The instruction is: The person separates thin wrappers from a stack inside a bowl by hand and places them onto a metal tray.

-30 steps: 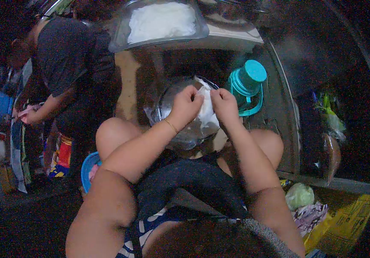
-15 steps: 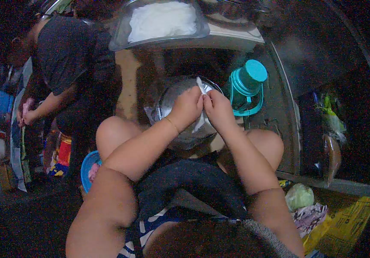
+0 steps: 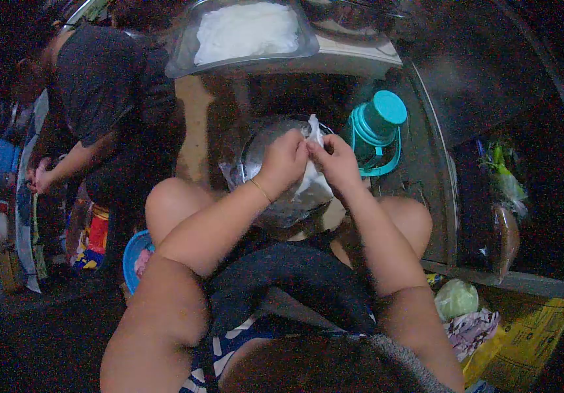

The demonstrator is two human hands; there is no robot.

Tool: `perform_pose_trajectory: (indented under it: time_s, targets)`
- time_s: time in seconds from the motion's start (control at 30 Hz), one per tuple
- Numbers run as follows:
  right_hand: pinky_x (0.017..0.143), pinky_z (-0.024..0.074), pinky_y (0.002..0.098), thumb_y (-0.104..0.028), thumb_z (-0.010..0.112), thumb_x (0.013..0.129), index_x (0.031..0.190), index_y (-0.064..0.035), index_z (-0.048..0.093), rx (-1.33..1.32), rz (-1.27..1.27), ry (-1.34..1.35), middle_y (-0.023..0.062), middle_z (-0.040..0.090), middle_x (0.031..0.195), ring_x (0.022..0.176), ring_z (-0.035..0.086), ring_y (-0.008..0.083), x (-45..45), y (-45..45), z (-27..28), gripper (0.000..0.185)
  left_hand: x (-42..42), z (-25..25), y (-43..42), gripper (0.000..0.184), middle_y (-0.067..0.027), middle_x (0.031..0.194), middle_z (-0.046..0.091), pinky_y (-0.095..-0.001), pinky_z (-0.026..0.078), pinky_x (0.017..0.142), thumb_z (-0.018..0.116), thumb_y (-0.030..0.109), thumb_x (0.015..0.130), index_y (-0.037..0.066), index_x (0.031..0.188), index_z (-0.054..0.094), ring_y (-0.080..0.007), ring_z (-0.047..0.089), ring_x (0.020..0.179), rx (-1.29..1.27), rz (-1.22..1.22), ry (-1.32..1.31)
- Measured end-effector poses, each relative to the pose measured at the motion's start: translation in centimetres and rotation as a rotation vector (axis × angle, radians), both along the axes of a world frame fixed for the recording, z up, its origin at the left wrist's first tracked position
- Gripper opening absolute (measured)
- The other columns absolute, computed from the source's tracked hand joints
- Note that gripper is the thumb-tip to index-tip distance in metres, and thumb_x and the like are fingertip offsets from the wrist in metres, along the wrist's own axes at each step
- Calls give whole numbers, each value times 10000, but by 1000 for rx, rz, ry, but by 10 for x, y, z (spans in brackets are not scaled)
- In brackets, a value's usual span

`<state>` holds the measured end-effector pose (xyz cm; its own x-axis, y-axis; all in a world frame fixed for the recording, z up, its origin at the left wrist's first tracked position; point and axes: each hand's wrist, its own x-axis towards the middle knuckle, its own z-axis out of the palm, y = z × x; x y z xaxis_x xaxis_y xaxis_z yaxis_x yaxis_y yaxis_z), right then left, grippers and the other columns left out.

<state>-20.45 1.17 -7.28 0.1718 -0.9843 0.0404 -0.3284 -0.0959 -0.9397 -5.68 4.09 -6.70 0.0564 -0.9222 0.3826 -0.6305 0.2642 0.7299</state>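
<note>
My left hand (image 3: 284, 160) and my right hand (image 3: 336, 162) meet over a round metal basin (image 3: 252, 156) between my knees. Both are closed, fingertips pinching a soft, limp white strip (image 3: 315, 124) whose exact kind I cannot make out. One end sticks up beyond my fingers. Below my hands a wider white part (image 3: 313, 187) hangs over the basin; whether it belongs to the strip is unclear. Crumpled clear plastic (image 3: 281, 216) shows around the basin's near side. My forearms and hands hide much of the basin's inside.
Ahead stands a clear tray (image 3: 308, 46) of white material. A turquoise bucket (image 3: 379, 131) is right of the basin, a blue bowl (image 3: 131, 252) by my left knee. Another person (image 3: 98, 85) works at left. A pale green round vegetable (image 3: 457, 299) lies at lower right.
My fingertips have shifted on the white strip, and its upper end now stands wider and leans slightly right. Pink material in the other person's hands shows less.
</note>
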Motion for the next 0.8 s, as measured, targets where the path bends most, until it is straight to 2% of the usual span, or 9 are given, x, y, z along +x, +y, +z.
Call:
perform_pose_trajectory:
  time_s: [0.07, 0.1, 0.2, 0.3, 0.4, 0.5, 0.6, 0.7, 0.8]
  targets:
    - [641, 478, 389, -250, 645, 810, 853, 5, 635, 13, -24, 92, 156, 638, 782, 687, 610, 280, -4, -3, 2, 259, 0, -2, -1, 164, -217, 791, 607, -428, 465, 650, 559, 182, 865, 19, 864, 565, -379, 598, 734, 20, 45, 87]
    - [599, 474, 381, -239, 620, 826, 858, 16, 635, 87, -26, 32, 135, 638, 741, 634, 599, 257, -5, -7, -2, 257, -1, -2, -1, 165, -216, 795, 607, -424, 464, 657, 556, 182, 869, 18, 868, 565, -372, 599, 740, 30, 68, 131]
    - [571, 472, 376, -230, 610, 825, 859, 24, 633, 339, -62, -276, 128, 628, 693, 600, 590, 229, -8, -9, -9, 257, 3, 1, -1, 157, -207, 790, 606, -407, 465, 668, 557, 173, 873, 16, 874, 565, -340, 603, 747, 111, 73, 202]
    - [546, 468, 372, -225, 616, 815, 864, 15, 638, 396, -87, -332, 120, 626, 690, 586, 588, 217, -8, -4, -1, 246, 4, 1, -1, 165, -194, 773, 605, -391, 466, 663, 565, 178, 874, 13, 873, 560, -307, 603, 729, 167, 63, 198]
    - [498, 379, 257, -138, 607, 851, 784, -35, 591, 259, -61, -251, -5, 534, 640, 542, 475, 96, -1, -7, -12, 124, 3, 0, -2, 163, -191, 765, 601, -378, 467, 660, 571, 178, 872, 16, 873, 558, -292, 598, 718, 45, -16, 257]
    - [537, 388, 253, -152, 617, 839, 797, -28, 594, -65, 16, -43, 1, 549, 660, 585, 484, 95, 5, 3, -14, 133, -2, 11, 1, 151, -190, 770, 604, -378, 468, 650, 574, 175, 871, 25, 877, 563, -303, 603, 723, 87, 18, 181]
    - [570, 399, 254, -167, 633, 827, 795, -19, 592, 35, 2, 42, 12, 562, 675, 618, 486, 93, 6, 7, 5, 157, 3, 1, -6, 147, -196, 776, 608, -389, 471, 639, 579, 178, 864, 31, 870, 568, -332, 609, 726, 42, 31, 110]
    - [578, 406, 256, -162, 637, 817, 804, -12, 594, -16, -43, -34, 18, 559, 674, 621, 484, 95, 5, 3, -4, 156, 1, 3, -5, 167, -205, 785, 610, -409, 472, 634, 576, 196, 863, 30, 864, 573, -361, 610, 732, 117, 29, 122]
    - [585, 415, 262, -162, 627, 815, 820, -17, 603, -205, -82, 75, 24, 572, 695, 628, 495, 100, 7, 4, -4, 147, -1, -8, -8, 189, -207, 781, 610, -413, 470, 625, 576, 216, 861, 27, 855, 572, -357, 610, 714, 63, 10, -2]
